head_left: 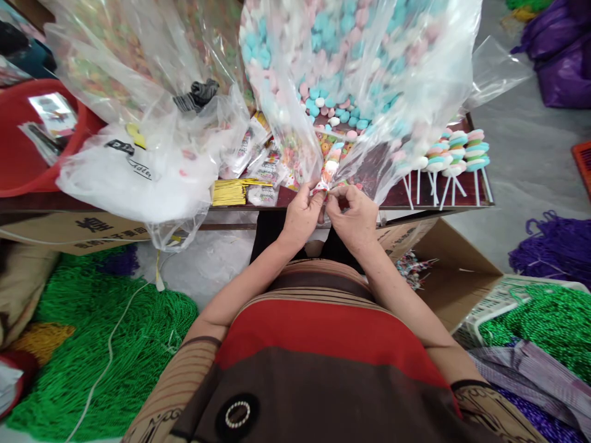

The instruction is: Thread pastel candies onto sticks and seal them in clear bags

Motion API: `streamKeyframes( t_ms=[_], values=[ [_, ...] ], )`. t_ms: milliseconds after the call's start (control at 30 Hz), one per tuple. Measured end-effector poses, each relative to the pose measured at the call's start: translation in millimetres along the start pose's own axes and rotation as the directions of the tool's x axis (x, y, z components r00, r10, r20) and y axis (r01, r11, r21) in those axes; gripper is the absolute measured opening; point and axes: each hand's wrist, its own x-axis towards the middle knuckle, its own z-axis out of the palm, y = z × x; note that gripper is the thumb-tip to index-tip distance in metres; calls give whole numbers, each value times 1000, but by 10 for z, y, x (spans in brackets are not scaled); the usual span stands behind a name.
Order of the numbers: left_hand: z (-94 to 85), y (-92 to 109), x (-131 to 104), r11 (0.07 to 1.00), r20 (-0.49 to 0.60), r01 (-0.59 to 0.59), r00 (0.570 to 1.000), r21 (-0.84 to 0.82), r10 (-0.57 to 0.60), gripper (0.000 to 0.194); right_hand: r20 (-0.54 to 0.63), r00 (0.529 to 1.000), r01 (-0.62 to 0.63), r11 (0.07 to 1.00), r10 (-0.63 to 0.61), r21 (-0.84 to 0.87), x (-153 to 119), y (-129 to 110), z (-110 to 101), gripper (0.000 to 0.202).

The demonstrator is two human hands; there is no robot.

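Near the table's front edge, a marshmallow lollipop [331, 166] in a clear printed wrapper points away from me, its colours stacked. My left hand [302, 214] is closed around the gathered lower end of that wrapper. Fingertips of my right hand [353, 215] are pinched together against the same gathered neck; whatever is between them is too small to make out. To the left lie a bundle of yellow twist ties [228, 192] and printed wrappers [265, 175]. Behind the lollipop, a large clear bag [369, 61] holds loose pink, blue and white marshmallows.
Several marshmallow lollipops [455, 154] lie at the table's right end, sticks overhanging the edge. A white plastic bag [133, 178] and red basin [85, 117] are left. An open cardboard box [455, 264] stands below right. Green cord [115, 344] covers the floor at left.
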Motion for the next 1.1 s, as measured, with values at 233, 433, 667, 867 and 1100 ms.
streamKeyframes(
  t_ms=[233,433,667,867,1100],
  values=[
    [-57,72,-40,981,-67,-73,994,182,87,21,95,986,136,991,-135,-3,-22,37,-16,10],
    [-73,149,-77,990,-18,-67,997,127,70,18,118,992,17,980,-41,196,-8,11,-145,7],
    [-67,167,-24,999,-43,50,998,-13,-51,14,235,960,-255,835,156,488,-19,-14,-121,15],
    [-77,153,-43,996,-59,26,998,87,-21,11,200,919,-382,640,341,667,19,75,-28,42],
    [-88,226,-109,920,-31,-127,988,372,149,12,365,867,-491,458,339,741,213,96,-88,48]
  ],
)
